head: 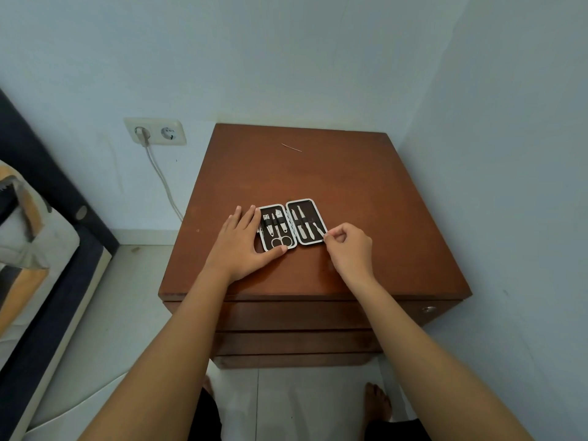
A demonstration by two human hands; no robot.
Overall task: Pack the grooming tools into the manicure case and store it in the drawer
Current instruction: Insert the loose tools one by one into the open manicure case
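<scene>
The left hand lies flat on the wooden nightstand, fingers spread wide against the left edge of the open manicure case, the thumb touching its near rim. The right hand hovers at the case's right edge with fingers curled narrow, pinched at the rim; whether they grip it I cannot tell. The case holds about four tools left, including scissors, and three tools right.

Case: open black-lined, white-rimmed manicure case lies flat on brown wooden nightstand.
Left hand: flat, steadying case's left half.
Right hand: pinching case's near-right edge.
</scene>
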